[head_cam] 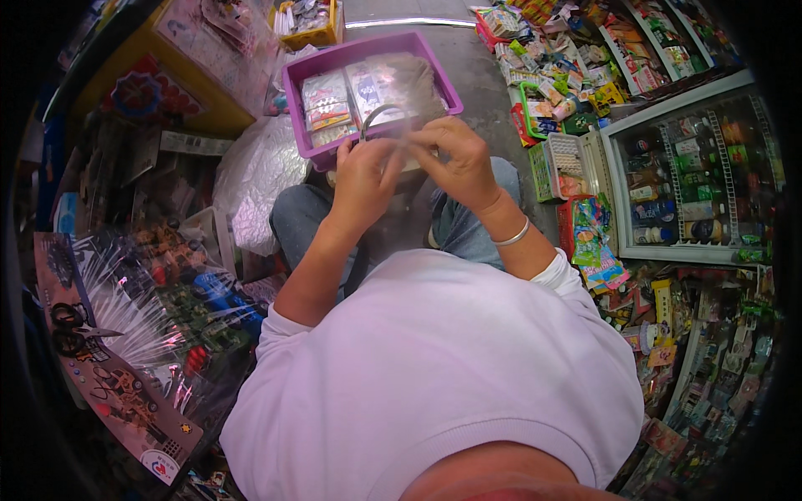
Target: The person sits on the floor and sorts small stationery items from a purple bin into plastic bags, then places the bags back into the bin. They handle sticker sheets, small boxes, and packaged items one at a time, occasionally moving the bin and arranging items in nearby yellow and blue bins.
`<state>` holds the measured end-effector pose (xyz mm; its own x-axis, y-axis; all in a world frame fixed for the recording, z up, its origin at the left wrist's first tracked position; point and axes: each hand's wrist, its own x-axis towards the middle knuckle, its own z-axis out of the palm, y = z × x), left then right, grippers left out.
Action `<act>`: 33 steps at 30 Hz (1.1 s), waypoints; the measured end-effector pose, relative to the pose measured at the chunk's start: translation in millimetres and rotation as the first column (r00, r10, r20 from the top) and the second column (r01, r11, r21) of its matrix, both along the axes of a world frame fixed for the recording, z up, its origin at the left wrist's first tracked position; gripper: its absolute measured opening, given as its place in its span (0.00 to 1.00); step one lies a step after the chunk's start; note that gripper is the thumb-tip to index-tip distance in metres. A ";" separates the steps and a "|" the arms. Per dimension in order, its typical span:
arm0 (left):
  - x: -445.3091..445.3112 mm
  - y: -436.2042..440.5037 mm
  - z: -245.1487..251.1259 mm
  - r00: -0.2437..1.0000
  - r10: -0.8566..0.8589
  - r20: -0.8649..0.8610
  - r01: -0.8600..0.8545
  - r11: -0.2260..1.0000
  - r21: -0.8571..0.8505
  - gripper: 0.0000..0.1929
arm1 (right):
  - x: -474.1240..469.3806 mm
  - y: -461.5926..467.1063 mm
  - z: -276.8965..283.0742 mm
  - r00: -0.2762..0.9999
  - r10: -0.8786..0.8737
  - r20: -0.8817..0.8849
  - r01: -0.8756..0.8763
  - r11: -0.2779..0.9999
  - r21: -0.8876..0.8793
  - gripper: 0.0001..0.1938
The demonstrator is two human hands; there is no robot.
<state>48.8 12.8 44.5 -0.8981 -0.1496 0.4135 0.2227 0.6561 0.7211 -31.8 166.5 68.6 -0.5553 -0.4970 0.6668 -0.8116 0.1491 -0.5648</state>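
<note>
My left hand (369,181) grips a thin curved band (383,111), grey and ring-like, at the near edge of a purple plastic tub (373,47). Beside it, on the right, my right hand (460,156) has thumb and forefinger pinched near the band; whether something fine lies between the fingertips cannot be told. A metal bangle (515,233) circles my right wrist. Inside the tub lie stacked plastic-wrapped packets (324,100) and a greyish-brown fabric-like bundle (413,78).
Black-handled scissors (78,332) rest on a packaged toy set (125,401) at the left. Clear plastic wrapping (260,181) bulges beside my left knee. On the right stand a glass-fronted drinks fridge (683,257), a green basket (525,113) and a red basket (566,225). A yellow box (313,39) stands behind the tub.
</note>
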 end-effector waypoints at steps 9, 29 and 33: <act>3.3 -7.7 6.0 0.999 0.013 0.047 -0.010 0.998 -0.059 0.09 | -2.3 5.1 2.3 0.952 0.038 0.303 -0.049 0.998 0.030 0.03; 2.4 -17.7 0.2 0.994 0.029 0.102 -0.017 0.993 -0.115 0.09 | -4.1 3.0 -7.6 0.836 0.095 0.541 -0.091 0.995 -0.034 0.02; 0.5 -19.7 -1.4 0.993 0.014 0.119 -0.004 0.996 -0.087 0.09 | -7.0 4.0 -9.6 0.845 0.111 0.523 -0.110 0.993 -0.035 0.04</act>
<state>49.3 -6.9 43.0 -0.9406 -0.1265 0.3151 0.1321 0.7185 0.6829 -38.7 170.5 59.0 -0.7637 -0.5744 0.2947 -0.4067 0.0735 -0.9106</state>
